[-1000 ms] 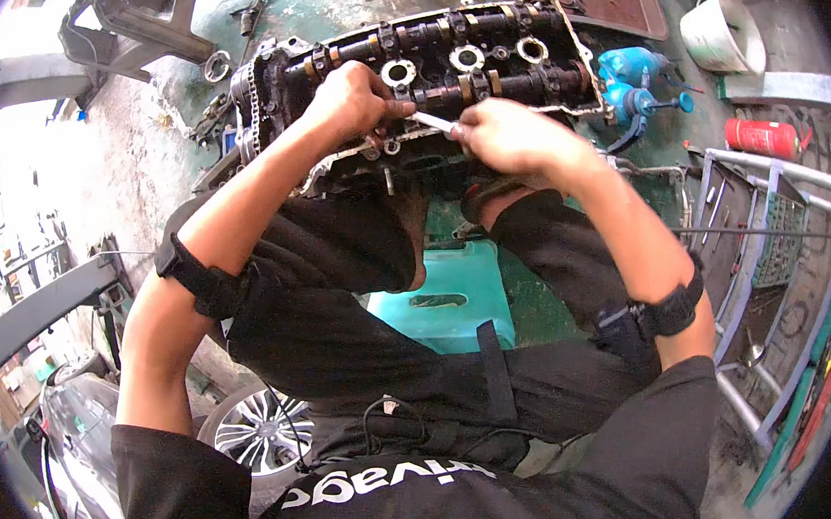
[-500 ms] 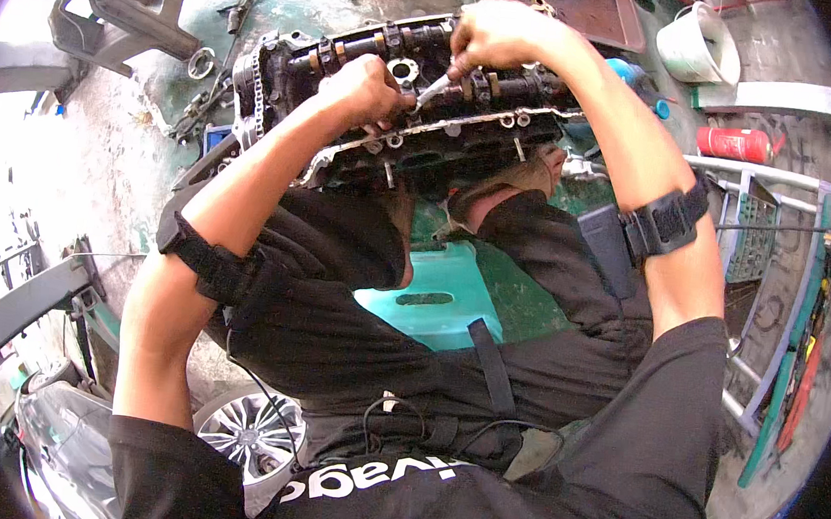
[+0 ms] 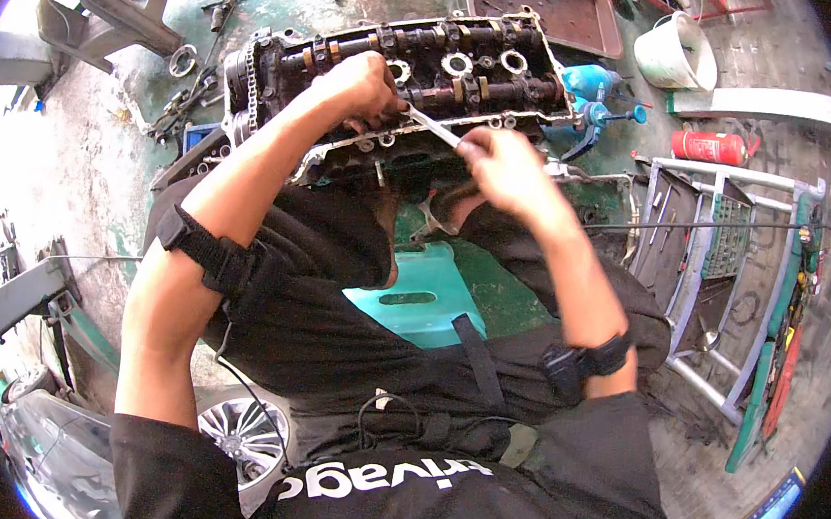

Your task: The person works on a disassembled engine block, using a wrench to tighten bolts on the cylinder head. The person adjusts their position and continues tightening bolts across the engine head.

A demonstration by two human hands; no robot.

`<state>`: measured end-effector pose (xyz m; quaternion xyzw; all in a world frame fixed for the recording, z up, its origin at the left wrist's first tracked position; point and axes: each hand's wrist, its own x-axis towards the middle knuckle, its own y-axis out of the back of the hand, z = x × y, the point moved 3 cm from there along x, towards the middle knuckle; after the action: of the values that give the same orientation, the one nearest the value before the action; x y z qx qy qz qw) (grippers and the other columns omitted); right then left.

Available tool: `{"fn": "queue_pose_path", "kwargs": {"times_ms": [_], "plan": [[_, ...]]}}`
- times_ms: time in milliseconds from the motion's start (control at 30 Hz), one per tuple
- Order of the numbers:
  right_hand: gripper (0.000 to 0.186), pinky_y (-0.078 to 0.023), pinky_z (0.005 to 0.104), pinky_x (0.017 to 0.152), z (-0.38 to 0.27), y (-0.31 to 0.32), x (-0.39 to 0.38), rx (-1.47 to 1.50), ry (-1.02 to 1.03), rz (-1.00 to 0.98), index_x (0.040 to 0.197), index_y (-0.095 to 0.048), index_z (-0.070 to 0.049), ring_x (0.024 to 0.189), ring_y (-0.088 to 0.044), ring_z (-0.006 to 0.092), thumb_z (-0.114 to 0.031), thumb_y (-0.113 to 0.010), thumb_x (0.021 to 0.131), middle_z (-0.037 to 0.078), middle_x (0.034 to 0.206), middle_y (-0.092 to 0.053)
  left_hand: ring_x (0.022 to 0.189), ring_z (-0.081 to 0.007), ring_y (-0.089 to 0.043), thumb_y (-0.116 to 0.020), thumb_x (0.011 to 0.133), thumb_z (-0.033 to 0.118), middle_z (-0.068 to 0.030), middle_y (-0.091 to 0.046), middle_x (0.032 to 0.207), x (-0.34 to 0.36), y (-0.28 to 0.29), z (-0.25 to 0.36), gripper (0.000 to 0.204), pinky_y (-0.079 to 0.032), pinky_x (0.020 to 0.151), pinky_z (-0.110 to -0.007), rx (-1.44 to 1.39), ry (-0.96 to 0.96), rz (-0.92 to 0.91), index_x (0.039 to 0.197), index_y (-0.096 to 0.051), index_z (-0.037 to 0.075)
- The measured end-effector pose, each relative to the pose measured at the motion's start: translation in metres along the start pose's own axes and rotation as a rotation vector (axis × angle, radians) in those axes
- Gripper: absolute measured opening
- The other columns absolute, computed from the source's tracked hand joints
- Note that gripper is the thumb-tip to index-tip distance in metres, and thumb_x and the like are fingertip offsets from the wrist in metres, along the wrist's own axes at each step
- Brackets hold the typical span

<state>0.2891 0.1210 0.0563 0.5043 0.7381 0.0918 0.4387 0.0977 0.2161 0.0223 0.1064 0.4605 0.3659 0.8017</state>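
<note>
- Silver, slender, straight-shafted metal hand tool (image 3: pixel 436 129) slants across the near edge of the engine part, one end at the left hand, the other at the right.
- Bare right hand (image 3: pixel 510 174) grasps the tool's near end, thumb and fingers closed on the smooth shaft.
- Bare left hand (image 3: pixel 363 89) bends over the engine part with curled fingers beside the tool's far end; its fingertips are partly hidden, so I cannot tell whether they clasp the tool or only steady it.
- Dark, oil-coated metal engine cylinder head (image 3: pixel 425 38) lies beneath both hands, in front of the person's knees; two long, round camshafts with brownish lobes run along it, pale metal rings stand between them, and a pale, uneven rim borders the casting.
- Grey linked metal chain (image 3: pixel 253 82) curves around its left end.
- Glossy blue plastic bottle (image 3: pixel 589 81) stands just beside its right end.
- Turquoise, smooth plastic stool (image 3: pixel 434 273) with an oval slot shows between the person's dark cloth-covered legs.
- Brown, shallow rectangular tray (image 3: pixel 608 34) lies beyond the engine part, near a whitish round bucket (image 3: pixel 668 59).
- Red cylindrical fire extinguisher (image 3: pixel 707 147) lies right of the bottle, above a tubular silver metal frame (image 3: pixel 697 309).
</note>
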Motion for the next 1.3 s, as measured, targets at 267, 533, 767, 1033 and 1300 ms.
{"fn": "queue_pose_path", "kwargs": {"times_ms": [267, 533, 767, 1033, 1300], "plan": [[0.019, -0.05, 0.0399, 0.051, -0.012, -0.105, -0.019, 1.004, -0.151, 0.077, 0.097, -0.054, 0.004, 0.057, -0.059, 0.0253, -0.011, -0.043, 0.091, 0.013, 0.072, -0.057, 0.061, -0.0154, -0.067, -0.074, 0.081, 0.032, -0.0064, -0.07, 0.074, -0.003, -0.004, -0.001, 0.026, -0.056, 0.061, -0.033, 0.094, 0.026, 0.11, 0.09, -0.072, 0.008], [0.019, -0.041, 0.0321, 0.04, -0.055, -0.127, -0.017, 1.458, -0.319, 0.086, 0.095, -0.051, -0.002, 0.046, -0.048, 0.0168, -0.018, -0.042, 0.098, 0.006, 0.066, -0.049, 0.055, -0.0157, -0.061, -0.075, 0.078, 0.028, -0.0067, -0.065, 0.067, -0.006, 0.0, 0.003, 0.03, -0.051, 0.053, -0.032, -0.025, -0.036, 0.054, 0.083, -0.069, -0.001], [0.021, -0.038, 0.0253, 0.045, 0.02, -0.036, 0.002, 0.478, -0.21, -0.044, 0.094, -0.073, -0.007, 0.054, -0.05, 0.009, -0.024, -0.062, 0.089, 0.004, 0.067, -0.061, 0.052, -0.0151, -0.062, -0.077, 0.079, 0.025, -0.0079, -0.067, 0.068, -0.008, 0.001, 0.008, 0.029, -0.055, 0.045, -0.031, -0.042, 0.015, 0.039, 0.077, -0.068, -0.003], [0.027, -0.051, 0.0383, 0.073, -0.062, 0.066, 0.089, -0.751, 0.335, -0.081, 0.091, -0.074, -0.011, 0.079, -0.067, 0.0279, -0.032, -0.073, 0.075, 0.013, 0.082, -0.069, 0.051, -0.0138, -0.061, -0.075, 0.081, 0.021, -0.0051, -0.065, 0.066, -0.007, 0.002, 0.002, 0.024, -0.054, 0.044, -0.031, -0.259, 0.058, -0.081, 0.077, -0.067, -0.001], [0.006, -0.051, 0.0383, 0.07, -0.11, 0.028, 0.028, -1.02, 1.119, 0.478, 0.067, -0.064, -0.007, 0.08, -0.063, 0.0279, -0.012, -0.061, 0.069, 0.01, 0.073, -0.063, 0.063, -0.0183, -0.067, -0.063, 0.086, 0.011, -0.0091, -0.07, 0.08, -0.006, 0.005, -0.001, 0.013, -0.059, 0.051, -0.032, -0.165, -0.037, -0.188, 0.088, -0.069, 0.0]]}}
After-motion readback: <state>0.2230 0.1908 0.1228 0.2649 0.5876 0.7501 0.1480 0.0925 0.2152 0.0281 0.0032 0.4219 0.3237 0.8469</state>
